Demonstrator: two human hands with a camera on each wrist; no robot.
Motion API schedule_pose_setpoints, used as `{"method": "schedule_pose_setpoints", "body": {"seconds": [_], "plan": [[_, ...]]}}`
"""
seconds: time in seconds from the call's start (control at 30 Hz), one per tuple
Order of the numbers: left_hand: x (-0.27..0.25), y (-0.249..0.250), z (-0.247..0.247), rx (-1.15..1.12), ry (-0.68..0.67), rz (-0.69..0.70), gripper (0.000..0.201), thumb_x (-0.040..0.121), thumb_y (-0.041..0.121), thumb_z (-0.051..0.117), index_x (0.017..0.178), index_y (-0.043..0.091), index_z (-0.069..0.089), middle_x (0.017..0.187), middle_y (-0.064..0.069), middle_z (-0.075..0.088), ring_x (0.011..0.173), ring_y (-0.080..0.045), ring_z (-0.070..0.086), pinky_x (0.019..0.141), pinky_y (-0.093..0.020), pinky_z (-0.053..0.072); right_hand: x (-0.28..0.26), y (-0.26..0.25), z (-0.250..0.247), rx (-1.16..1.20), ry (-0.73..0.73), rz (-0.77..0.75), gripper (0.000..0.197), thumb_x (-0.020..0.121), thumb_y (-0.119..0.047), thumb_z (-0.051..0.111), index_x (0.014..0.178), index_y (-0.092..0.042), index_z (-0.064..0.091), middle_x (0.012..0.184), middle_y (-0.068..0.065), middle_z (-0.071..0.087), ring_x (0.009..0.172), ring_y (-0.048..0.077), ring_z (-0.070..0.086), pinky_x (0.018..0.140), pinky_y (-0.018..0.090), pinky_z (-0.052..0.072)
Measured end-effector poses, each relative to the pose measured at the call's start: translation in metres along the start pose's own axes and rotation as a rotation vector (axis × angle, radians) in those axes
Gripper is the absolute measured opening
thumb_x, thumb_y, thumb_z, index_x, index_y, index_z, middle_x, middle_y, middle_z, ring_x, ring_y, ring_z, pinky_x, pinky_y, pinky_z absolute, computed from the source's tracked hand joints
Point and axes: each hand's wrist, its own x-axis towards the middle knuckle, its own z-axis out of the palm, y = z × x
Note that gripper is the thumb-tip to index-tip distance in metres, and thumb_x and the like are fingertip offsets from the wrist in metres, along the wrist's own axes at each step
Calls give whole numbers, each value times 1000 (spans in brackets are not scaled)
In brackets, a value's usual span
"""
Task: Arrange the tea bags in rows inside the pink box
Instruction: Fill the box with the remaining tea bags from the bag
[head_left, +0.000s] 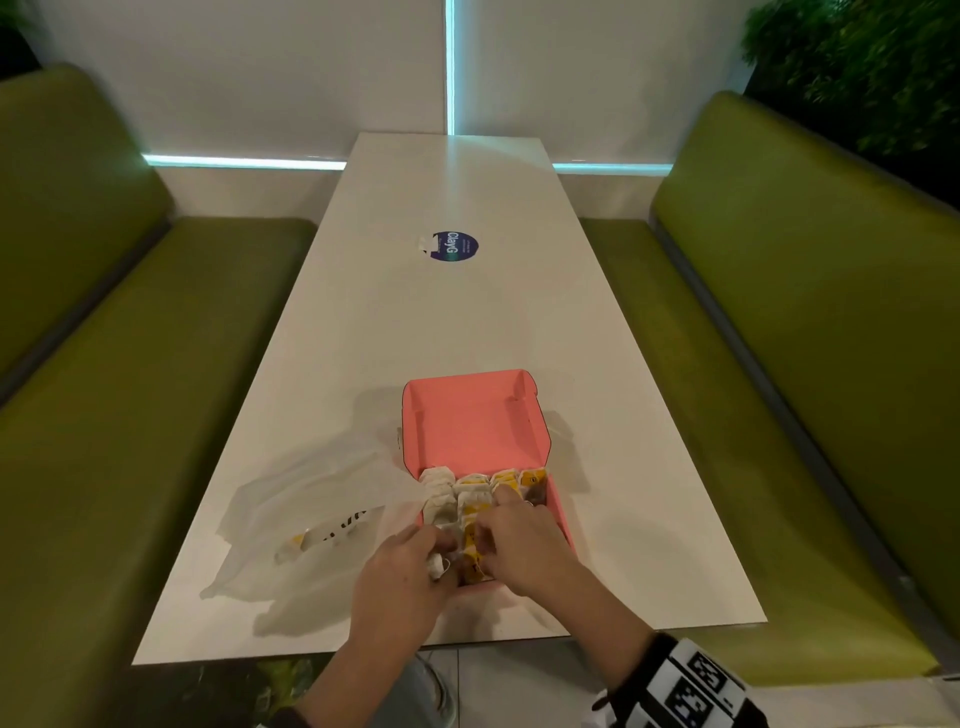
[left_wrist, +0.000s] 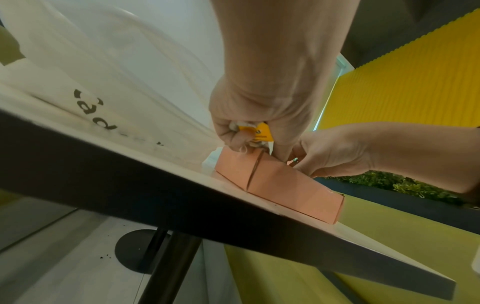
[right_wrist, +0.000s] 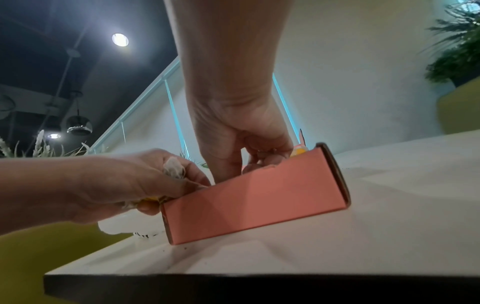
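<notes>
Pink box (head_left: 470, 431) sits open at the near end of the counter (head_left: 467, 322), lid tipped back away from the person, likely so both hands can reach straight down into the tray.

Tea bags (head_left: 470, 493) stand packed on edge in rows across the tray; several rows run front to back, and the far ends look tidy.

Left hand (head_left: 397, 582) at the near left corner of the box, fingers curled round a small bunch of tea bags with yellow tags, seemingly kept as a ready supply.

Right hand (head_left: 519, 540) reaches down inside the tray, fingers curled in among the bags; whether it pinches one or only presses the row I cannot tell. It probably steadies the row so that the bags stay upright.

White plastic bag (head_left: 311, 525) lies just left of the box, touching it, something yellow still inside.
</notes>
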Motion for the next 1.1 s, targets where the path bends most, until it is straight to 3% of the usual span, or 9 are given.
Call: {"method": "schedule_pose_setpoints", "body": {"seconds": [0.17,0.27,0.37,0.47,0.63,0.9,0.97,1.03,1.1], "plan": [[-1,-1,0,2,4,23,26,72,17,72,96,23,69,95,6,66,86,-17,59,58,-15,28,1,-2,-2,-91,-26,-43,31,85,-12,60,114,-19,59,122,6,41,96,26,48,78,34,31],[-2,-2,0,-22,9,32,25,69,17,77,92,23,71,88,9,66,80,-18,61,56,-8,26,1,-3,-5,-68,-34,-46,23,82,-9,60,104,-16,59,120,5,41,83,21,37,78,34,31],[-1,-4,1,-44,15,63,20,69,22,80,85,24,68,79,12,62,72,-16,60,54,-6,26,4,-1,-9,28,2,-25,18,80,-5,55,88,-21,55,116,2,44,86,24,44,76,34,33],[0,-9,1,-7,-19,120,23,66,20,81,80,23,63,77,8,62,66,-17,58,50,-7,23,9,3,-8,84,54,7,20,80,-8,53,96,-20,58,116,1,47,99,26,53,84,35,37],[3,-11,-2,93,-137,223,37,59,24,84,80,33,56,80,12,59,63,-12,59,46,-6,17,12,5,-4,80,82,29,22,82,-10,53,100,-20,58,118,1,48,100,25,53,86,36,38],[11,-14,1,205,-216,247,42,39,25,91,71,35,66,72,14,56,53,-6,57,45,-3,6,9,1,0,-32,133,-33,29,86,-11,53,114,-16,52,121,4,46,107,26,50,82,37,38],[13,-11,-3,241,-199,259,32,51,29,89,75,39,70,76,12,55,60,-6,59,45,-4,9,6,2,0,15,157,-23,28,86,-9,52,112,-16,53,120,4,47,103,25,52,81,36,40],[14,-7,-5,277,-198,224,16,79,37,70,95,41,70,95,9,54,84,-9,59,50,-10,22,2,6,-3,129,197,33,20,86,-5,48,102,-15,56,117,5,49,98,24,53,79,34,43],[15,-8,-3,289,-240,217,22,91,43,53,109,42,65,109,9,50,100,-9,54,60,-16,30,-3,13,-6,158,222,94,15,88,-4,42,90,-14,53,112,7,50,90,23,51,73,30,40]]}}
